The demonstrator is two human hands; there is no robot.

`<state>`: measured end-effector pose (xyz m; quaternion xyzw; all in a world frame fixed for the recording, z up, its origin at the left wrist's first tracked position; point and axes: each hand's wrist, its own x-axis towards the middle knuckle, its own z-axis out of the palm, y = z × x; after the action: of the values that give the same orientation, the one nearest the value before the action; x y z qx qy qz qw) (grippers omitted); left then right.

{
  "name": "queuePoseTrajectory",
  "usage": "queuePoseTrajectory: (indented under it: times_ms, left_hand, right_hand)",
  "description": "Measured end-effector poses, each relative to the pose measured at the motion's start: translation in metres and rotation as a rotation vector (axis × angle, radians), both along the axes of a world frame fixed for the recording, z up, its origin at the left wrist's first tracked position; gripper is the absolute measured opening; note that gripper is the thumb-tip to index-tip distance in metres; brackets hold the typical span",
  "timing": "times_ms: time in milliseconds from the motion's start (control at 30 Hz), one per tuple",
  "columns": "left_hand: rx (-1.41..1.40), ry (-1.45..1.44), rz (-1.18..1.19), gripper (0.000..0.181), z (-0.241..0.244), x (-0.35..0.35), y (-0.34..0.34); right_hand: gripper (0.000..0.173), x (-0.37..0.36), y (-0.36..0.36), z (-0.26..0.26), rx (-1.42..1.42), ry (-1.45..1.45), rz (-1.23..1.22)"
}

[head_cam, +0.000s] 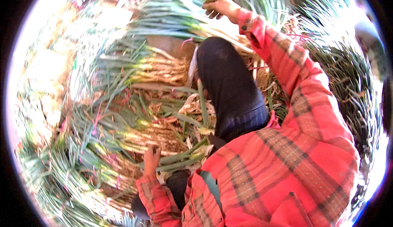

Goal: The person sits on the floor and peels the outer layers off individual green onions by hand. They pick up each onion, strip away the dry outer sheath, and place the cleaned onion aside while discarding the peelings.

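Note:
My right hand is raised at the top of the view, fingers bent and apart, with nothing plainly held in it. Beneath and around it spreads a blurred heap of green onions with long green leaves and pale stems. My left hand, lower left, has its fingers curled beside the root end of a green onion bunch; whether it grips a stem is unclear. Thick loose green stalks lie just right of that hand. Another bunch with pale, yellowish stems rests between the hands, left of my dark-clothed knee.
Tied green onion bunches with pink ties are piled at the lower left. More dark green leaves stand behind my red plaid sleeve on the right. Dry peelings and leaf scraps litter the ground by my knee. Overexposed patches hide detail at left.

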<state>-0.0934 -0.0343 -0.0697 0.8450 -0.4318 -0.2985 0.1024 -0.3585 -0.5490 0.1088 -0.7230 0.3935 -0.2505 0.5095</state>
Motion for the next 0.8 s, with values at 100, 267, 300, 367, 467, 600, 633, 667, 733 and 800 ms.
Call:
queuePoseTrajectory:
  times_ms: [100, 267, 300, 367, 467, 600, 633, 667, 733, 800]
  left_hand:
    - [-0.045, -0.013, -0.028, 0.033, 0.028, -0.01, -0.014]
    - [-0.117, -0.148, -0.138, 0.032, 0.03, -0.015, -0.014]
    - [-0.133, -0.132, -0.143, 0.032, 0.042, -0.021, -0.019]
    - [-0.165, -0.126, -0.176, 0.031, 0.054, -0.031, -0.016]
    - [-0.154, -0.068, -0.205, 0.027, 0.069, -0.039, -0.016]
    - [-0.076, -0.032, -0.196, 0.028, 0.074, -0.037, -0.013]
    - [-0.049, -0.034, -0.179, 0.03, 0.072, -0.035, -0.008]
    - [-0.026, -0.033, -0.141, 0.029, 0.068, -0.033, 0.0]
    - [0.021, -0.067, -0.167, 0.029, 0.073, -0.031, -0.008]
    - [0.014, -0.053, -0.16, 0.029, 0.074, -0.031, -0.006]
  right_hand:
    - [0.03, 0.067, 0.038, 0.009, -0.07, 0.041, 0.226]
    - [0.028, 0.196, 0.123, -0.055, -0.094, 0.255, 0.644]
    - [0.028, 0.217, 0.14, -0.085, -0.128, 0.309, 0.671]
    - [0.027, 0.248, 0.193, -0.143, 0.032, 0.409, 0.788]
    - [0.03, 0.272, 0.268, -0.217, -0.044, 0.405, 0.975]
    - [0.033, 0.277, 0.328, -0.311, -0.166, 0.55, 0.85]
    - [0.036, 0.267, 0.344, -0.316, -0.176, 0.563, 0.77]
    - [0.049, 0.255, 0.361, -0.299, -0.258, 0.601, 0.705]
    - [0.064, 0.239, 0.352, -0.366, 0.052, 0.816, 0.703]
    - [0.072, 0.227, 0.358, -0.362, 0.36, 0.867, 0.631]
